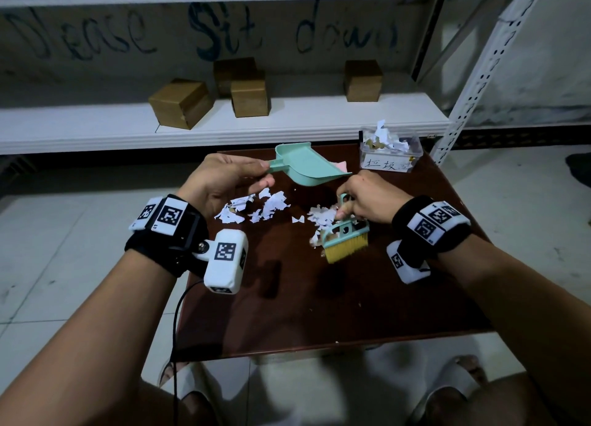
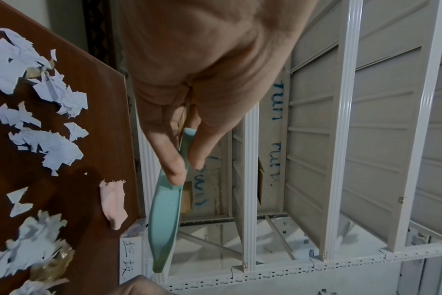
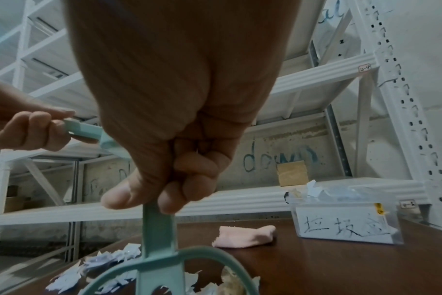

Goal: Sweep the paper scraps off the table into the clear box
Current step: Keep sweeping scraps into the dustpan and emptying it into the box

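White paper scraps (image 1: 256,206) btwn left hand (image 1: 220,179) pinching dustpan (image 1: 307,166) & right hand (image 1: 367,198) gripping brush (image 1: 343,240).

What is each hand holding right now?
Left hand: pinching the dustpan by its handle.
Right hand: gripping the brush handle.

The teal brush (image 3: 157,235) is being pinched at its handle by the right hand (image 3: 174,111) above the paper scraps (image 3: 109,267). At the left, the dustpan (image 3: 88,131) handle is being gripped by the left hand (image 3: 25,123). The labelled clear box (image 3: 346,221) is being shown beyond a pink cloth (image 3: 245,236).
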Available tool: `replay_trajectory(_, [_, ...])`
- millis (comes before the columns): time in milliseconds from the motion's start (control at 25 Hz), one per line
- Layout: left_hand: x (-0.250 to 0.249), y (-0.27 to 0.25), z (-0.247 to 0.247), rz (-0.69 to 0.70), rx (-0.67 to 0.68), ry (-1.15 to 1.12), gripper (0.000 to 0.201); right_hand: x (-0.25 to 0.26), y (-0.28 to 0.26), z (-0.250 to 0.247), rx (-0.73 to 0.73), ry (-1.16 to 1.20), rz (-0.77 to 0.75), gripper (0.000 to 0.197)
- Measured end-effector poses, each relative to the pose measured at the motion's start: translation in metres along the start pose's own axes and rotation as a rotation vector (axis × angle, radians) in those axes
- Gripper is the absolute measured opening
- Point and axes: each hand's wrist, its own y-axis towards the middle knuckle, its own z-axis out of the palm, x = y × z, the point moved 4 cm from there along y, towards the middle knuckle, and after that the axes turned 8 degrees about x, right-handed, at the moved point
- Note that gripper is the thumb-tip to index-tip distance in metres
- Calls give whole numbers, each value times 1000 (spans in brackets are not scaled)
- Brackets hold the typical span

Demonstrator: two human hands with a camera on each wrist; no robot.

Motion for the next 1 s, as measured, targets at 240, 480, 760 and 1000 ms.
replay_trajectory(240, [2,2,-12,-17,-9,29,11,0,-10,-30,6,26,51,24])
replay_trajectory(480, [8,6,-45,-123,-25,149,20,-47,-28,-63,-251,45,241,28])
replay_trajectory(760, [22,8,-64,-322,1,448,25,-56,-14,-27,-373,-203,345,29])
replay_trajectory(1000, [29,14,-53,-369,36,653,19,-44,3,-2,-344,-146,330,32])
